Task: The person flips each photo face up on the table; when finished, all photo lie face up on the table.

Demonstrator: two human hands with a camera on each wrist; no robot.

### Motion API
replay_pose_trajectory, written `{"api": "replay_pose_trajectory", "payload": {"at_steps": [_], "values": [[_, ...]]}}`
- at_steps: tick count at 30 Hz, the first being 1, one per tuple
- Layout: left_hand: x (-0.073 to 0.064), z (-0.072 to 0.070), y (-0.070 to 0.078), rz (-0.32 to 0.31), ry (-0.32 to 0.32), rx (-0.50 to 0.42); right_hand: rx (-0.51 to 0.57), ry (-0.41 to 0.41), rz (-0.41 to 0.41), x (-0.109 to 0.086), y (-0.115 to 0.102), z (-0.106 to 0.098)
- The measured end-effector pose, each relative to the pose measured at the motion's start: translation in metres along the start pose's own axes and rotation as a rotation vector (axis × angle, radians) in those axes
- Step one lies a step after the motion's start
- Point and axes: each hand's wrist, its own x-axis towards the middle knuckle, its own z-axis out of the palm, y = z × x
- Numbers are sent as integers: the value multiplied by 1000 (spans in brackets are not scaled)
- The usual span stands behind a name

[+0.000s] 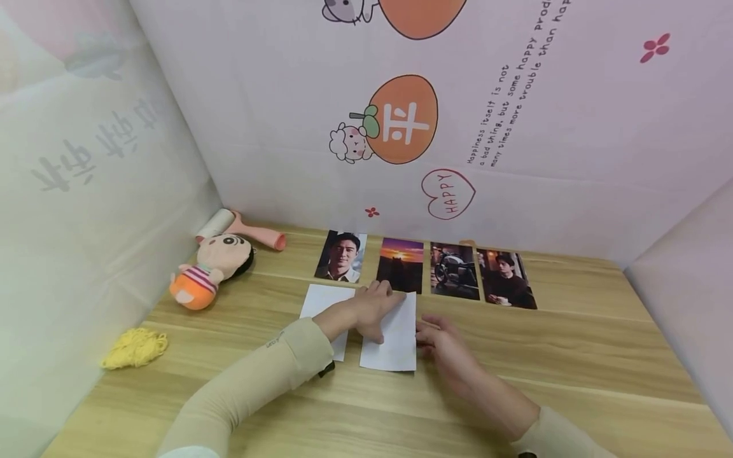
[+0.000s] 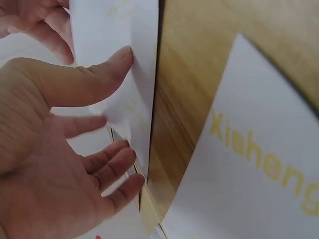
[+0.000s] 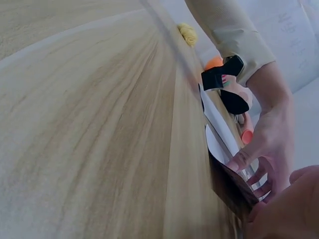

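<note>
A white-backed photo print (image 1: 395, 343) lies face down on the wooden table, its right side lifted and its dark printed face showing in the right wrist view. My left hand (image 1: 369, 312) reaches across it, the thumb on the white back and the spread fingertips touching it near the far end. At the right edge, my right hand (image 1: 449, 356) pinches the print, though its thumb is partly hidden. Left of it lies a second white-backed print (image 2: 259, 159) with faint yellow lettering, partly covered by the left forearm in the head view.
Behind stands a row of face-up photos: a portrait (image 1: 342, 256), a sunset (image 1: 401, 264), a motorcycle (image 1: 454, 270) and a seated person (image 1: 506, 278). At the left are a pink lint roller (image 1: 258, 233), a doll (image 1: 209, 270) and yellow yarn (image 1: 135, 348). White printed walls (image 1: 286, 127) enclose the table.
</note>
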Motion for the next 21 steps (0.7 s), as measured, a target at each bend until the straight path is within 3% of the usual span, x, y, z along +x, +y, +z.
{"api": "replay_pose_trajectory", "payload": {"at_steps": [8, 15, 21], "values": [[0, 3, 16, -106, 71, 0, -134, -50, -38, -1, 9, 2], [-1, -1, 28, -189, 127, -133, -184, -59, -149, -5, 16, 7], [-1, -3, 33, -219, 128, -253, -140, -121, -155, -8, 18, 8]]}}
